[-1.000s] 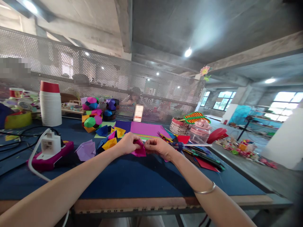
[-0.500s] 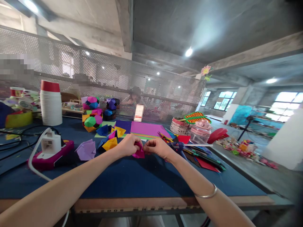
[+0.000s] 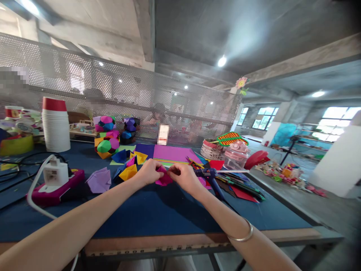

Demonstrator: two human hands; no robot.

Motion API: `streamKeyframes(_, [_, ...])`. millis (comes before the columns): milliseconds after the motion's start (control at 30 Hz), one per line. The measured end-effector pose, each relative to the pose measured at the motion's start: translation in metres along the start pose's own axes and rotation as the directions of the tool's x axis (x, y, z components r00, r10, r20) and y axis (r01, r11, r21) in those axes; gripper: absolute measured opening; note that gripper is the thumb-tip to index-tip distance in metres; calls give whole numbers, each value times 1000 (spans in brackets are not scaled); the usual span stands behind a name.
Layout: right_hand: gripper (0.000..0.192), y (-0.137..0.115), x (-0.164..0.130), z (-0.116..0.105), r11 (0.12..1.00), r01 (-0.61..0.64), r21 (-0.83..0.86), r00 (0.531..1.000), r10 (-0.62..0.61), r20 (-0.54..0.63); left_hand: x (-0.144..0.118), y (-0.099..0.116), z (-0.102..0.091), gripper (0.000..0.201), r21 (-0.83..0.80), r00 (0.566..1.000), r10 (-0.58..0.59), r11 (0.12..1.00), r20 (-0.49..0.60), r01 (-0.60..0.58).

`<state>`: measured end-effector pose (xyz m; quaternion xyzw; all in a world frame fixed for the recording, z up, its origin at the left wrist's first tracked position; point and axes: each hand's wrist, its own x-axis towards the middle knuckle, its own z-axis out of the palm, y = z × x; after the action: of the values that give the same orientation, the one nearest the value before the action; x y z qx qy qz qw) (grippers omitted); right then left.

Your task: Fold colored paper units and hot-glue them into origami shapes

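Between my two hands is a small folded piece of magenta paper (image 3: 164, 178), held just above the blue table mat. My left hand (image 3: 149, 172) pinches its left side, fingers curled. My right hand (image 3: 182, 175) has thumb and fingertips closed at its upper right edge. Left of my hands lie yellow folded paper (image 3: 128, 172) and a lilac folded paper piece (image 3: 99, 180). A blue glue gun (image 3: 209, 174) with a white glue stick rests right of my right hand. Behind my hands is a stack of purple paper sheets (image 3: 176, 154).
At left stand a tall stack of paper cups (image 3: 56, 126) and a magenta power strip (image 3: 59, 188) with a white plug and cable. Multicoloured paper balls (image 3: 107, 145) sit behind. A clear pink-lidded jar (image 3: 236, 156) and pens (image 3: 245, 190) are at right.
The magenta paper has turned a little in my hands and shows more of its face. My view has shifted slightly, and more of the glue gun shows beside my right hand.
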<state>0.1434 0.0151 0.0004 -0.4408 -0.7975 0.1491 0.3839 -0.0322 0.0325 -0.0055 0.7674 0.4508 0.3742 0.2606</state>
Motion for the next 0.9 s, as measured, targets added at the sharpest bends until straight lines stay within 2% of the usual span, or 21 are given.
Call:
streamKeyframes(133, [13,2,-1,1,1000,17,-22,1000,-17,-5,-1,2,0,15,-7,999,-24,1000,37,24])
streamKeyframes(433, [16,3,-2,2,1000,16,-23,1000,-16,-1,0,-1,2,19,31,1000,-27,999,13,27])
streamKeyframes(533, [22,3,0,2,999,0,42,1000,-1,16,1,0,1,19,22,999,-45,999,-4,45])
streamKeyframes(700, [18,7,1,7,982,-47,185,998,41,39,-3,9,-1,20,79,996,-65,994,-61,70])
streamKeyframes(900, [13,7,-1,8,997,-58,50,998,56,37,-7,19,0,19,123,993,-21,992,-112,35])
